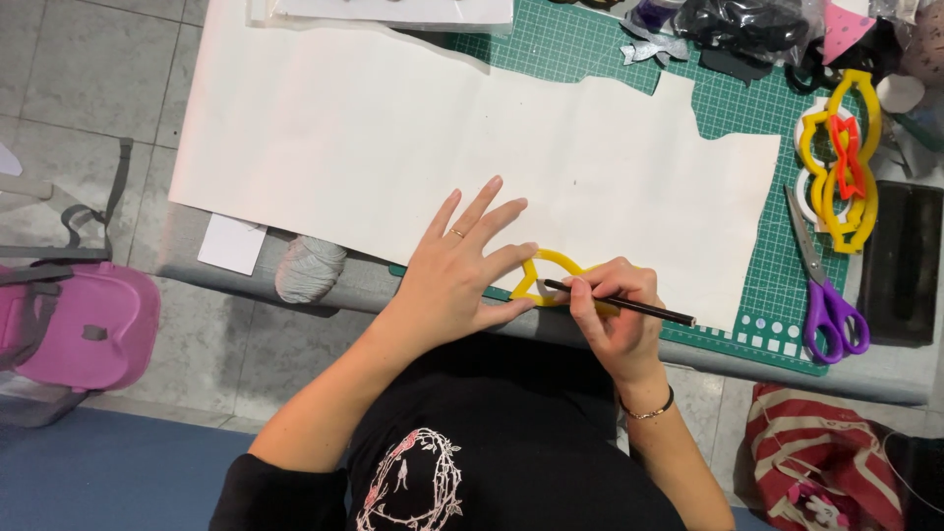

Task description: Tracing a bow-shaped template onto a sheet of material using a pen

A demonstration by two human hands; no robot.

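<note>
My left hand (462, 265) lies flat with fingers spread on a large white sheet (413, 147), its fingertips pressing a yellow outline template (551, 264) near the sheet's front edge. My right hand (615, 315) grips a thin black pencil (649, 310), its tip touching the template's inner edge. The template's right part is hidden under my right hand.
A green cutting mat (757, 128) lies under the sheet. Purple-handled scissors (826, 295) and stacked yellow and red templates (841, 162) sit at right. Dark clutter fills the back right. A pink bag (84, 324) and a striped bag (821, 462) stand on the floor.
</note>
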